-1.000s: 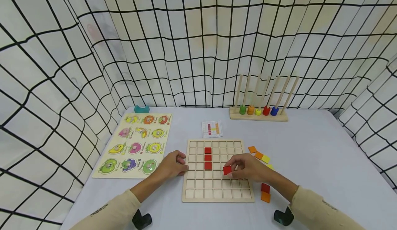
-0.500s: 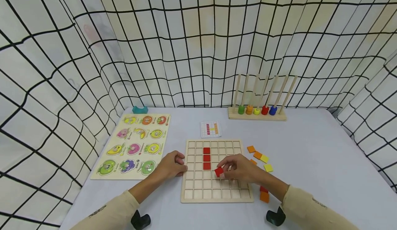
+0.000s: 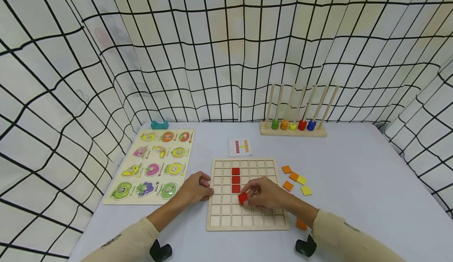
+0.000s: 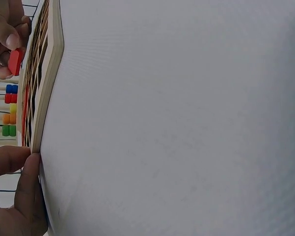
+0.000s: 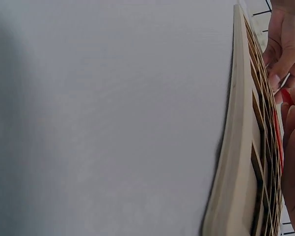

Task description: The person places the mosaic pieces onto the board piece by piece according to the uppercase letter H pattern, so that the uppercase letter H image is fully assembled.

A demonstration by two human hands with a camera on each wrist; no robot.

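Net: black mesh, runs round the far side and both flanks.
Surface: white cover, fills the lower middle of the head view.
Fruit board: left part of surface, flat, fruit pictures in four rows of three.
Grid board: light wood, square cells, flat, mid-surface, right of fruit board.
Sleeves: beige, one per arm, coming in from the near side.
Peg stand: far edge, right of centre; seven pegs, five with beads in green, orange, yellow, red, blue.
Right hand: over grid board, thumb and fingers pinching held tile.
Left hand: at grid board's left rim, finger and thumb gripping that edge per left wrist view.
Card: just beyond grid board, coloured pattern printed on it.
Teal piece: far edge, by fruit board's far end.
Red column: three tiles in grid board, third column from left, second to fourth cells from far side.
Loose tiles: right of grid board; two yellow, four orange, nearest one partly behind right arm.
Held tile: red, tilted, just nearside of red column and slightly right; can't tell if it touches the board.
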